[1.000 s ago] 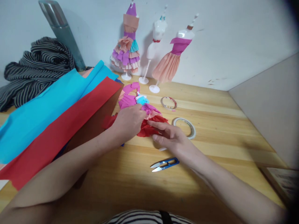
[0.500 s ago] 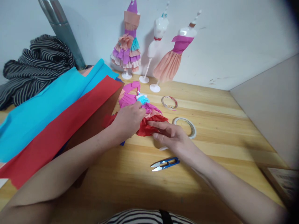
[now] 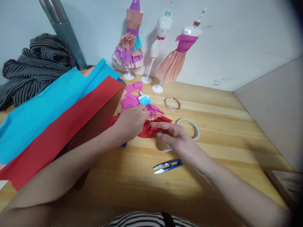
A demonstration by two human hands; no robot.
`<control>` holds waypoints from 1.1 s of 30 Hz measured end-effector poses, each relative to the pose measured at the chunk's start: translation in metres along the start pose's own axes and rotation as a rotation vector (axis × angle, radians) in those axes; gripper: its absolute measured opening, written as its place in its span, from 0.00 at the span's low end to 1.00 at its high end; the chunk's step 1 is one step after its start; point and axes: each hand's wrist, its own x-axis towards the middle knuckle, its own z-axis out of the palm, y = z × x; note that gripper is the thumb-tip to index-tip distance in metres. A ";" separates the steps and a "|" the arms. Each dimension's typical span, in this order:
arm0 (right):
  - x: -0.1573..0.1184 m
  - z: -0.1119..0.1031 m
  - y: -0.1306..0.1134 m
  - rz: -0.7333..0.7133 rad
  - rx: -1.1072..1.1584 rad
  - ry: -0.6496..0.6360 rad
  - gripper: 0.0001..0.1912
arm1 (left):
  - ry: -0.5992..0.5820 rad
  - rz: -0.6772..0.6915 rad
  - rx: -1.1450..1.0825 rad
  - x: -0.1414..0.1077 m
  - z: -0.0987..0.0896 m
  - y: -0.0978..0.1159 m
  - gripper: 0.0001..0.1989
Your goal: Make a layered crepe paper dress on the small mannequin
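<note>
A small paper dress lies on the wooden table, with a turquoise top (image 3: pixel 145 100), magenta and peach layers (image 3: pixel 155 112) and a crumpled red ruffle (image 3: pixel 148 130) at its lower end. The white tip of a mini dress form shows at its top. My left hand (image 3: pixel 133 119) is closed over the dress's left side, its fingertips hidden. From the right, my right hand (image 3: pixel 175 135) holds the edge of the red ruffle between thumb and fingers. Blue-handled thread snips (image 3: pixel 168 165) lie below it. A white tape roll (image 3: pixel 196 129) is partly behind that hand.
Turquoise crepe paper (image 3: pixel 44 104) and a red sheet (image 3: pixel 63 123) spread across the left. Three mini dress forms, one in a ruffled dress (image 3: pixel 127 53), stand along the wall. Also there are a smaller tape roll (image 3: pixel 172 103), a steel bottle (image 3: pixel 68 34) and striped cloth (image 3: pixel 42 63).
My right hand has shifted very slightly to the right, with thumb and fingers still at the red ruffle. My left hand stays closed in nearly the same place.
</note>
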 end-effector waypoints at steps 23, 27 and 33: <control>0.000 -0.001 0.002 -0.042 -0.042 -0.013 0.26 | 0.018 -0.104 -0.010 -0.007 0.001 0.002 0.09; 0.000 0.000 0.001 -0.017 -0.011 -0.008 0.26 | 0.063 -0.108 0.012 -0.004 0.008 0.003 0.09; -0.002 0.001 -0.003 0.030 0.003 0.014 0.27 | 0.078 -0.078 0.042 -0.003 0.012 0.004 0.09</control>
